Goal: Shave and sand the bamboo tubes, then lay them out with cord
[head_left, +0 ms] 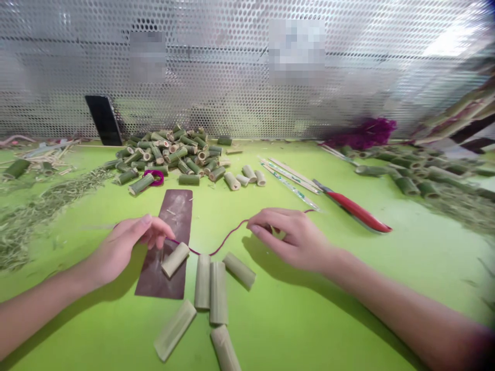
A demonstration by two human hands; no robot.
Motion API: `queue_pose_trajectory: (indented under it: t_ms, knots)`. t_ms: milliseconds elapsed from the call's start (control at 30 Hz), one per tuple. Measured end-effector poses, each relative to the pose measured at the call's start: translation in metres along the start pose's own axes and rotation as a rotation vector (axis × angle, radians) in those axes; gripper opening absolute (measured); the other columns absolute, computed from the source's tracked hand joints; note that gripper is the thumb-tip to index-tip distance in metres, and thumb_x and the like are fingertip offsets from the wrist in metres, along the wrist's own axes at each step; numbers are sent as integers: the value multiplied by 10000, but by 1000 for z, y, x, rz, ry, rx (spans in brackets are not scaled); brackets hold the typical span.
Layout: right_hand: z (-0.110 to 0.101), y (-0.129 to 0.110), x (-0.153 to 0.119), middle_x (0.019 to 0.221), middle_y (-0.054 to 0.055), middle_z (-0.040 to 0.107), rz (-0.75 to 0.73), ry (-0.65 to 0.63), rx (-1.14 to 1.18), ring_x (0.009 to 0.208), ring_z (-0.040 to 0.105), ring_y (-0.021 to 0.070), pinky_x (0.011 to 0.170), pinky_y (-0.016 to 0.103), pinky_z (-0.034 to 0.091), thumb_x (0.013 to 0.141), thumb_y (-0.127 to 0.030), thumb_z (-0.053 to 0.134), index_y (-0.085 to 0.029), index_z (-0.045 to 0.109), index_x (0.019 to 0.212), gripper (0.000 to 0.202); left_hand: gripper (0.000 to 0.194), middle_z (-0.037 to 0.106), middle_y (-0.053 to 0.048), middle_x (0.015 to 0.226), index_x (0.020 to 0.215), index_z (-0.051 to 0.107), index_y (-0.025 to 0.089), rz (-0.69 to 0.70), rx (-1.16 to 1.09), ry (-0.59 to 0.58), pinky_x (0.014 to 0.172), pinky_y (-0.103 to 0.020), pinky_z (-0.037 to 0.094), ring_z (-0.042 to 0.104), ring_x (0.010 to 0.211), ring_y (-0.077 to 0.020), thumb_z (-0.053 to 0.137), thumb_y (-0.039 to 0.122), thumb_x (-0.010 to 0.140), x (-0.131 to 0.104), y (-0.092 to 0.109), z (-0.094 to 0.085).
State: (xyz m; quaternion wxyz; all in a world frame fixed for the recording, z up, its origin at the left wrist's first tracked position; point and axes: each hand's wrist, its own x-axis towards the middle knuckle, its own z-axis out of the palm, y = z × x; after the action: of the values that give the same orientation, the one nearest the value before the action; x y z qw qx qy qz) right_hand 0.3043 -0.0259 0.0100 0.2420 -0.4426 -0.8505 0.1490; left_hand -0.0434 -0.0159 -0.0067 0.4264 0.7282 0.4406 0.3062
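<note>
A thin purple cord [227,237] runs slack between my hands. My left hand [129,245], its fingers curled, holds the cord's left part above a dark brown strip of sandpaper [176,208]. My right hand [292,237] pinches the cord between thumb and fingers, and a short end shows behind the knuckles. Under the sagging middle, two peeled bamboo tubes [218,293] lie side by side. Another tube [176,260] slants over the sandpaper beside my left fingertips, and one [240,270] tilts on the right. Nearer me lie two more pieces [176,330]. Whether the cord passes through the tubes, I cannot tell.
Behind lies a heap of green bamboo pieces [178,149] with a purple cord coil [157,178]. A red-handled knife [356,208] and thin sticks [294,175] lie right. A black phone [103,119] leans on the perforated metal panel [224,87]. Shavings [46,216] cover the left side.
</note>
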Motion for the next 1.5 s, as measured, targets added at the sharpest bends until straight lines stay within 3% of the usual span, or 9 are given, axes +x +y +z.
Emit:
queue_pose_trajectory:
  t_ms: [200,567,867,1200,1500]
  knots:
    - [2,1,1,891,73,792,3,-9,-14,771,735,207,703,352,586,1007,-300,492,-220,740,937,270,712,671,-51,673,858,797,284,-13,-10,14,690,-445,586,666,686,-248,302,773,1005,0,0,0]
    - [0,3,1,890,63,791,-30,14,-33,783,744,204,705,343,578,1016,-294,491,-220,733,932,266,705,659,-31,620,774,774,268,25,-12,71,662,-406,533,632,635,-224,332,769,1000,2,0,-4]
    - [1,6,0,890,58,791,-91,8,-63,759,737,177,700,299,559,1019,-264,497,-203,746,962,262,714,656,-28,611,777,781,268,77,42,35,651,-386,551,635,623,-215,318,758,1014,2,0,-3]
    - [-5,18,2,792,30,770,-123,104,-135,639,695,137,590,248,509,1018,-273,513,-186,734,920,257,677,677,-23,659,777,793,253,76,-15,32,660,-327,549,614,648,-191,385,738,1015,0,-6,0]
    - [-2,12,0,834,37,786,-176,32,-132,673,720,143,628,258,539,1026,-256,507,-186,749,949,263,702,691,-36,683,794,789,232,77,-12,-12,683,-338,563,632,669,-192,365,746,1016,2,-2,0]
